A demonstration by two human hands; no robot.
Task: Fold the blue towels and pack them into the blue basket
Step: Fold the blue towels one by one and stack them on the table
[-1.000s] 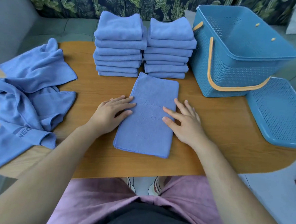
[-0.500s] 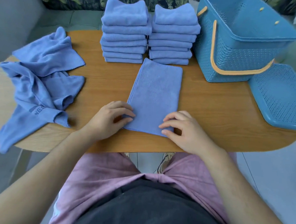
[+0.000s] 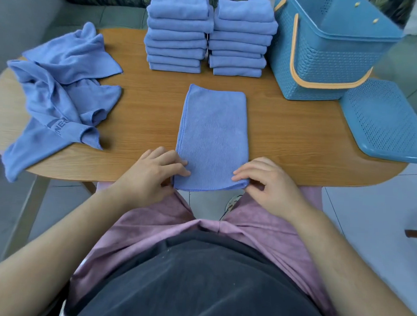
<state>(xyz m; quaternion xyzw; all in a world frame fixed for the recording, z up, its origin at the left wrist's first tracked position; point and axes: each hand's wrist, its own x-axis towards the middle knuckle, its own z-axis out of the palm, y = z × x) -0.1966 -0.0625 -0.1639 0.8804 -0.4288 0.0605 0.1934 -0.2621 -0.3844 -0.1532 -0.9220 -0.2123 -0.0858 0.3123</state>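
A half-folded blue towel [image 3: 213, 134] lies lengthwise in the middle of the wooden table [image 3: 288, 138], its near end at the table's front edge. My left hand [image 3: 153, 172] pinches the near left corner and my right hand [image 3: 266, 182] pinches the near right corner. Two stacks of folded blue towels [image 3: 177, 33] [image 3: 240, 38] stand side by side at the back. The blue basket [image 3: 323, 67] with orange handles stands at the back right, with nothing visible inside it.
A heap of unfolded blue towels [image 3: 61, 89] lies on the table's left end and hangs over its edge. The basket's perforated blue lid [image 3: 385, 123] rests at the right edge. A green sofa stands behind the table.
Both hands slid from the towel's middle down to its near corners and now pinch them. The towel has been drawn toward the table's front edge, away from the stacks.
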